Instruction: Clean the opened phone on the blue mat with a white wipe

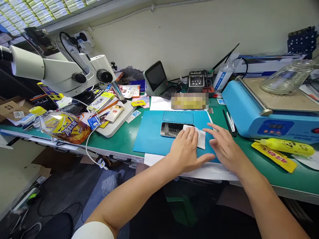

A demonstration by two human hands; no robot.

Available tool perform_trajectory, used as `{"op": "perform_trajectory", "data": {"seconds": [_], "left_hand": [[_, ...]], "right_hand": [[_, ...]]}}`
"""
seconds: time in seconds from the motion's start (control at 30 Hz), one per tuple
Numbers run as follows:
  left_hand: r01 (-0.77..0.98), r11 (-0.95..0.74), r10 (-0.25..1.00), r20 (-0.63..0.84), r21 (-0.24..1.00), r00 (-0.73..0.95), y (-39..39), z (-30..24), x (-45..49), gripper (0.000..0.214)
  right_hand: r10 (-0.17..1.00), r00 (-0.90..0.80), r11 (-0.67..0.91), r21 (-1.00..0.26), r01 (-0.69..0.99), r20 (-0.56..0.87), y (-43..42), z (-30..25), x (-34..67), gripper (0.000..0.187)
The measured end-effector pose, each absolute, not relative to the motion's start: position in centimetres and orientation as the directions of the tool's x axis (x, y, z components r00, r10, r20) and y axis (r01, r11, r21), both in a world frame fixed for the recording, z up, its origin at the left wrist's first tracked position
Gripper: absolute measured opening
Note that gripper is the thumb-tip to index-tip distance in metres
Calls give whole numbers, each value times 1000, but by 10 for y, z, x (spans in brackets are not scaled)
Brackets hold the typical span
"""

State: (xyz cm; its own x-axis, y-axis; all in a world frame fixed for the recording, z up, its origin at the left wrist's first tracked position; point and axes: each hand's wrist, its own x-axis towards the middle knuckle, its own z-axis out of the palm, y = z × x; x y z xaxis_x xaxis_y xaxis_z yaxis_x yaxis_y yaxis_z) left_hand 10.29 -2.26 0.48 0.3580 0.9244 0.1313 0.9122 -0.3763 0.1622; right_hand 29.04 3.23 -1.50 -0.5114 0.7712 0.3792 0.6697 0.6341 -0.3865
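A phone (170, 129) with a dark, reflective face lies on a blue mat (152, 132) in the middle of the bench. Over its right end is a white wipe (201, 140), spread flat. My left hand (185, 149), with a ring on one finger, rests on the wipe with its fingers stretched flat and its thumb out to the right. The fingers hide part of the phone and the wipe. Just right of the wipe, my right hand (224, 146) hovers with its fingers apart, holding nothing. Behind the phone, a thin phone-shaped outline (178, 117) shows on the mat.
A microscope (74, 73) and a drink bottle (64, 127) stand at left. On the right are a blue heating machine (264, 116) bearing a glass jar (286, 79), tweezers (230, 122) and a yellow tube (286, 146). A soldering station (196, 81) sits by the wall.
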Motion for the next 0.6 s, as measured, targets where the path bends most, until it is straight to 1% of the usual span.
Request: {"op": "perform_trajectory", "data": {"seconds": [0.13, 0.3, 0.47, 0.6], "left_hand": [[916, -367, 929, 113, 162, 352, -46, 4, 79, 90], [958, -251, 967, 77, 136, 243, -61, 3, 38, 85], [974, -187, 982, 49, 127, 182, -44, 3, 17, 83], [980, -136, 990, 54, 143, 130, -17, 4, 28, 88]], "right_hand": [[785, -507, 619, -412, 668, 356, 32, -15, 290, 67], [797, -514, 604, -410, 683, 317, 30, -13, 289, 69], [803, -513, 596, -413, 689, 304, 31, -14, 290, 69], [801, -513, 599, -408, 689, 310, 32, -16, 290, 68]]}}
